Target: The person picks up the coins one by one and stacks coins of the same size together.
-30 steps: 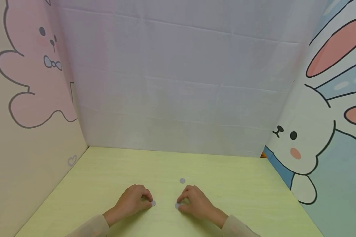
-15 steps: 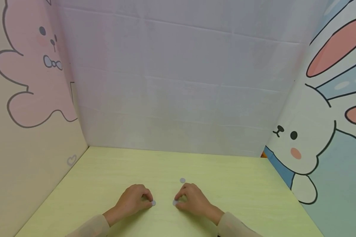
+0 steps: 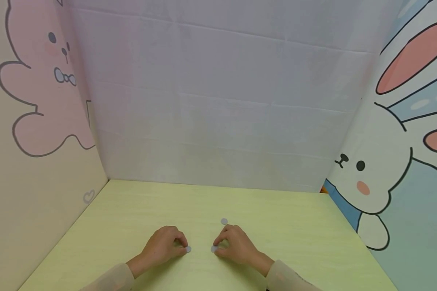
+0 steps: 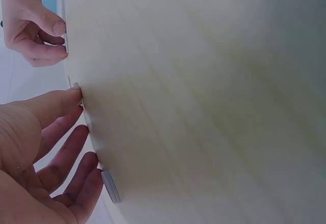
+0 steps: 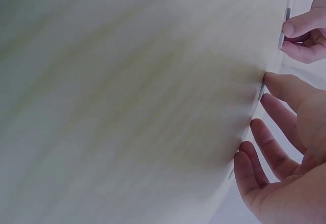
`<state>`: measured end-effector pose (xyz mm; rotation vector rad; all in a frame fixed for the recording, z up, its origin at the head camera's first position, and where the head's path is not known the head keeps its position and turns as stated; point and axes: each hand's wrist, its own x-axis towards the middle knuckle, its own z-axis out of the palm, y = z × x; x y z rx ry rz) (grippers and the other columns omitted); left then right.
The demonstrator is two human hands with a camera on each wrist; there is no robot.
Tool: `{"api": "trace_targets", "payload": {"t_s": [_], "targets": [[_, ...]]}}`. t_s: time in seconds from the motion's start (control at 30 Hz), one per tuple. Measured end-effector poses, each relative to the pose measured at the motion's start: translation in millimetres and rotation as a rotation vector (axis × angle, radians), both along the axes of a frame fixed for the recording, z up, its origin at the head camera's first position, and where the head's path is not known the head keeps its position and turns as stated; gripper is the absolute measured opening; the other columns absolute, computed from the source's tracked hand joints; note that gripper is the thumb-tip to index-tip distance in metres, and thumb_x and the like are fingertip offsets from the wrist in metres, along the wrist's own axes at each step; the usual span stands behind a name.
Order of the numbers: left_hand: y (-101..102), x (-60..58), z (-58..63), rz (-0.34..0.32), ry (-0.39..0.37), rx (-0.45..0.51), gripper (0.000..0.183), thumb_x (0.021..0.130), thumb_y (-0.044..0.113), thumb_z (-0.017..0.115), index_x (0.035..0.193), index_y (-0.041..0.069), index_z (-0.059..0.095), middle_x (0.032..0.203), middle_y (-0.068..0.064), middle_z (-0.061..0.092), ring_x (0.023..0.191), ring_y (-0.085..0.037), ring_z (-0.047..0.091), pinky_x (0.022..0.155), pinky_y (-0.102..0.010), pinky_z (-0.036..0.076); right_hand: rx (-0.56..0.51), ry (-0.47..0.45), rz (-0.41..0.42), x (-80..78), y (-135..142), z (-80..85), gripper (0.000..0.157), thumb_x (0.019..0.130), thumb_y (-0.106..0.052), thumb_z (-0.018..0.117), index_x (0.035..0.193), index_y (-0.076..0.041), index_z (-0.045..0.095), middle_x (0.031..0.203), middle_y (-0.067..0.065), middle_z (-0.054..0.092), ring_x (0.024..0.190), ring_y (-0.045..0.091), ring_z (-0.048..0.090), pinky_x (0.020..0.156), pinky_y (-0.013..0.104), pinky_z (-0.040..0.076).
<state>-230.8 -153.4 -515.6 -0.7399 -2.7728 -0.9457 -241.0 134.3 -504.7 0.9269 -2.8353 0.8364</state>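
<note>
In the head view, my left hand pinches a small, flat grey disc by its edge between thumb and fingertip, low on the tabletop. Facing it, my right hand holds a second grey disc the same way, with a narrow gap between the two discs. A third disc lies beyond the right hand's knuckles, untouched. The left wrist view also shows a thicker grey round piece on the table beside the left hand's outer fingers; the hand hides it in the head view.
The pale yellow-green table is bounded by a white back sheet. A panel with a pink cartoon figure stands on the left, and one with a white rabbit on the right.
My right hand has slid its disc slightly left and a little away from me, narrowing the gap to the other disc. The left hand has stayed in place.
</note>
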Motion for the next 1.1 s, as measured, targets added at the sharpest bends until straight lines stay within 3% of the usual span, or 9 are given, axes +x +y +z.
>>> {"api": "trace_targets", "payload": {"t_s": [0.73,1.1], "targets": [[-1.2,0.6,-1.2,-0.001,-0.015,0.004,0.013,0.084,0.031,0.092,0.084,0.025,0.081,0.083,0.017,0.069,0.08,-0.007,0.059,0.074,-0.027,0.049,-0.002,-0.053,0.001,-1.7,6.6,-0.4,0.013,0.085,-0.019,0.09,0.097,-0.018,0.085,0.099,-0.011,0.069,0.094,0.008,0.057,0.088,0.031,0.049],[2.6,0.7,-0.1,-0.002,0.004,-0.037,0.019,0.083,0.032,0.092,0.095,0.022,0.081,0.091,0.014,0.071,0.085,-0.007,0.061,0.078,-0.029,0.052,-0.015,-0.043,0.014,-2.2,6.6,1.8,0.01,0.085,-0.017,0.09,0.094,-0.017,0.086,0.098,-0.008,0.072,0.094,0.01,0.06,0.087,0.031,0.05]]}}
